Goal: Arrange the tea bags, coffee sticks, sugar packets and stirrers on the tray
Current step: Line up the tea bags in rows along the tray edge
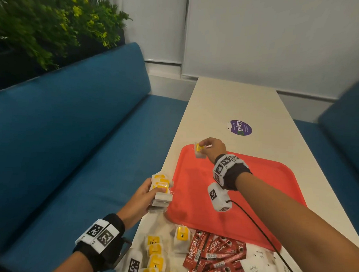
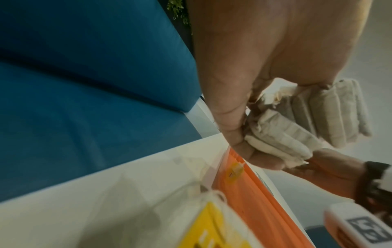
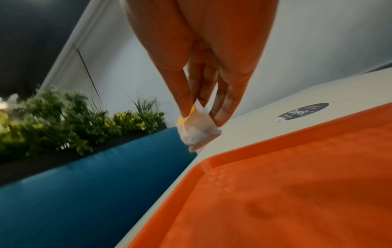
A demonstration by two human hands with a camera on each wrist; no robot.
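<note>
Placing tea bags: right hand (image 1: 212,147) pinches one tea bag (image 1: 199,152) over the tray (image 1: 265,180), upper-left corner. Left hand (image 1: 145,196) clamps the stack (image 1: 160,193). Next: lower, release flat.

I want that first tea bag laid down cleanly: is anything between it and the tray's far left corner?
Nothing visible. The right hand pinches the tea bag just above the bare far left corner of the tray.
</note>
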